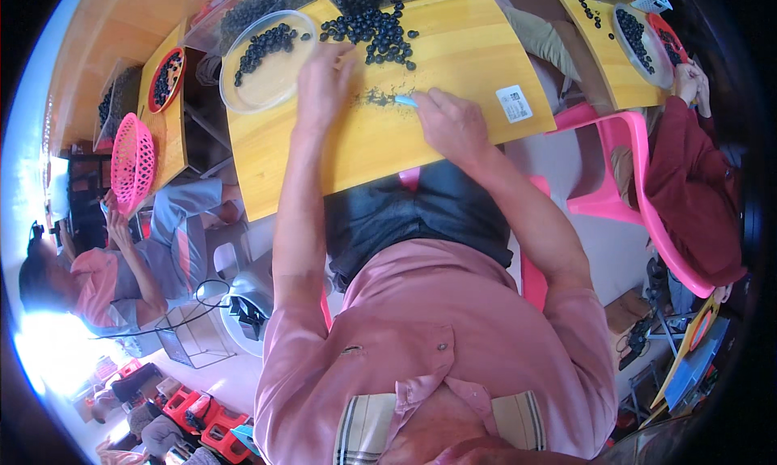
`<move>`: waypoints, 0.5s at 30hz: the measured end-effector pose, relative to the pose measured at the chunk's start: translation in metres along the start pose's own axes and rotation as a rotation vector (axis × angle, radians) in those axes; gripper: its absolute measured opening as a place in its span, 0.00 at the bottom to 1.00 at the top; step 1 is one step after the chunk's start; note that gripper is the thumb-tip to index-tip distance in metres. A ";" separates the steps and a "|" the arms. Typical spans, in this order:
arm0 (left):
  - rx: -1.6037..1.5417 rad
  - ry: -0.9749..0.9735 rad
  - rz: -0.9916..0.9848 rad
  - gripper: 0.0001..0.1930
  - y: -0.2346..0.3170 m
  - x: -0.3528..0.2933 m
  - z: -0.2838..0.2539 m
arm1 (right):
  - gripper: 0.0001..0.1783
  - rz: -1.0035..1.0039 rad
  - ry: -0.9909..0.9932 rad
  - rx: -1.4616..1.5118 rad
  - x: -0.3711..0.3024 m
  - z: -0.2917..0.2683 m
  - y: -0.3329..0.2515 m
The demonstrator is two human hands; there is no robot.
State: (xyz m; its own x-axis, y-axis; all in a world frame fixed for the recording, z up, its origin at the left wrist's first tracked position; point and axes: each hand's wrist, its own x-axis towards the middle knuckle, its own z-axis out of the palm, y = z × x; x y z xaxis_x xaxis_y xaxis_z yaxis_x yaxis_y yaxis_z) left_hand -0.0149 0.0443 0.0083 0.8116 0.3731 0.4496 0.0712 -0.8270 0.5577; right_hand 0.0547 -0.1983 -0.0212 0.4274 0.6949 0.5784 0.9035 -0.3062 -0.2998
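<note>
My left hand (pixel 322 89) is over the yellow table (pixel 324 157), between a round clear plastic tub (pixel 271 89) and a loose heap of small black round pieces (pixel 380 40). Its fingers are drawn together, and whatever they may hold is hidden. My right hand (pixel 455 127) is closed around a slim light-blue tool (pixel 405 101), whose tip points left. Tiny dark scraps (pixel 380 98) are scattered under that tip, between my hands. More of the black pieces lie along the far side inside the tub.
A white printed label (pixel 514 103) lies at the table's right. Clear bins of black pieces (pixel 263 10) stand at the back. On the left, a co-worker holds a pink basket (pixel 133 161). To the right, a person in dark red sits on a pink chair (pixel 639 165) beside another tub (pixel 643 48).
</note>
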 end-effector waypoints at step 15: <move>-0.295 0.035 -0.203 0.11 0.008 -0.014 0.027 | 0.06 -0.001 0.017 0.006 -0.001 0.001 0.001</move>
State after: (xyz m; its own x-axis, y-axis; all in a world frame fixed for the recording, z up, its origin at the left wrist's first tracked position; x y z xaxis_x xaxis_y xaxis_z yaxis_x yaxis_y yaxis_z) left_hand -0.0100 0.0210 -0.0122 0.7772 0.5359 0.3297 0.0543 -0.5791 0.8134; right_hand 0.0552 -0.1986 -0.0224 0.4271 0.6842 0.5912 0.9037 -0.3017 -0.3037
